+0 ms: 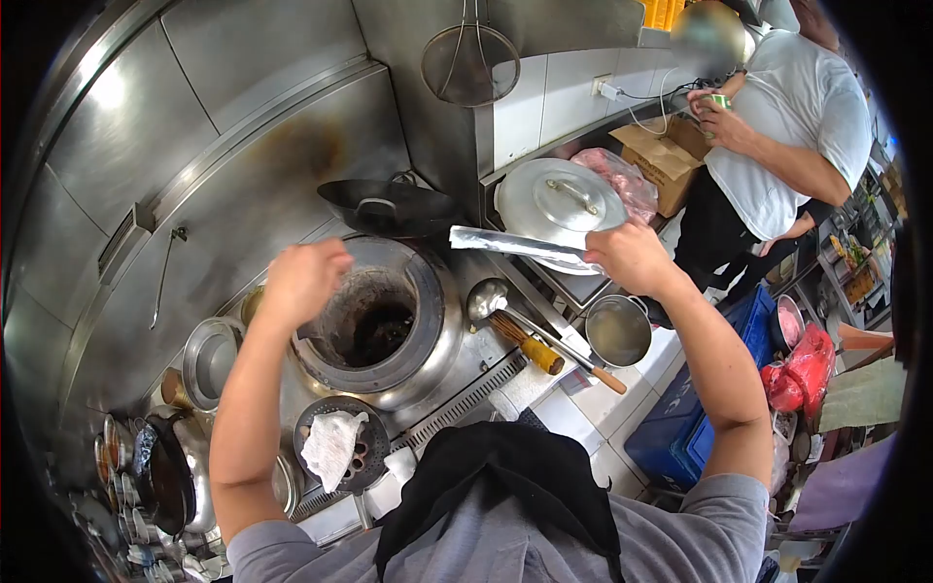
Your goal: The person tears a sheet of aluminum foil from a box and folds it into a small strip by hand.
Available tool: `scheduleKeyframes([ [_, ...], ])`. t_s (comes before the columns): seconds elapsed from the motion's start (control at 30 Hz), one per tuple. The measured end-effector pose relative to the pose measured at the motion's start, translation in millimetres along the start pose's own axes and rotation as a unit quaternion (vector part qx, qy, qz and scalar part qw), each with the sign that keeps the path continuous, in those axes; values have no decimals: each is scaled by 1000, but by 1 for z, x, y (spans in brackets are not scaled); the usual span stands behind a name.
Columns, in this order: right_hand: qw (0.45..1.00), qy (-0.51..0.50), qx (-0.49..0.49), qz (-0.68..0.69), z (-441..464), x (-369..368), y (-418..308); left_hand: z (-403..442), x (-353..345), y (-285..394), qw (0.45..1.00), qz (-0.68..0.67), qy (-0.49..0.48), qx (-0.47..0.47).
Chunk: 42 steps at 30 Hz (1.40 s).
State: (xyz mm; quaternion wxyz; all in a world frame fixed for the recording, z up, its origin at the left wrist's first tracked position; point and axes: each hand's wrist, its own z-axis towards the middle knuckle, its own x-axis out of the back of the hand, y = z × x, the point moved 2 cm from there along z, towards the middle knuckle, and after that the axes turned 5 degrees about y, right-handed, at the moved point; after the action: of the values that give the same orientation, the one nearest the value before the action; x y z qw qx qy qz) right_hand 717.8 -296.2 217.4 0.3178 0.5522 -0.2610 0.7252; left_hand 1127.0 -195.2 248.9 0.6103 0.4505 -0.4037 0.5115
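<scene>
My right hand (632,255) is closed around one end of a long, shiny silver strip (515,243). The strip is flat and narrow and points left, in front of a large lidded pot (530,199); whether it is folded foil or a metal blade is unclear. Above the left rim of a round wok burner (428,291), my left hand (306,280) has its fingers curled in. Anything inside those fingers is hidden. Behind the burner a black wok (389,209) leans tilted.
A ladle (486,299) and a yellow-bound brush (539,355) lie right of the burner, near a pot of liquid (618,330). A cloth (332,449) rests on a perforated strainer (371,464). Another person (787,126) stands at right by a cardboard box (666,160).
</scene>
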Motion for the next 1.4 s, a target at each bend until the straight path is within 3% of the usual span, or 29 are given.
scheduleKeyframes([
  [0.07,999,-31,-8,31,0,-5,-2,-1,3,-21,972,-224,-1,64],
  [0.1,996,-62,-16,65,0,-9,-5,-2,1,-14,972,-224,-3,67],
  [0.17,994,-75,-5,82,9,-12,-22,0,3,16,921,-376,103,-6],
  [0.2,992,-77,16,103,13,-14,-29,0,2,23,921,-375,104,-5],
  [0.27,989,-72,49,123,18,-14,-39,4,-5,36,894,-449,1,-5],
  [0.3,989,-71,50,122,19,-13,-42,5,-5,42,894,-449,2,-5],
  [0.4,983,-80,62,155,19,-12,-49,10,-9,55,958,-273,-62,-60],
  [0.53,980,-83,46,175,17,-13,-48,12,-12,61,953,-286,-102,-9],
  [0.67,969,-132,35,206,20,-6,-64,14,-14,76,957,-278,-63,-45],
  [0.8,969,-118,61,209,31,-14,-92,15,-24,109,961,-239,-43,-135],
  [0.87,962,-57,93,252,35,-22,-104,14,-34,119,958,-207,-26,-198],
  [0.97,969,-99,61,216,37,-19,-107,10,-31,122,959,-187,7,-214],
  [1.2,984,-99,76,125,21,-18,-77,0,-28,112,959,-209,28,-188],
  [1.4,974,-151,-31,164,-1,-20,-26,0,-13,77,958,-237,53,-151],
])
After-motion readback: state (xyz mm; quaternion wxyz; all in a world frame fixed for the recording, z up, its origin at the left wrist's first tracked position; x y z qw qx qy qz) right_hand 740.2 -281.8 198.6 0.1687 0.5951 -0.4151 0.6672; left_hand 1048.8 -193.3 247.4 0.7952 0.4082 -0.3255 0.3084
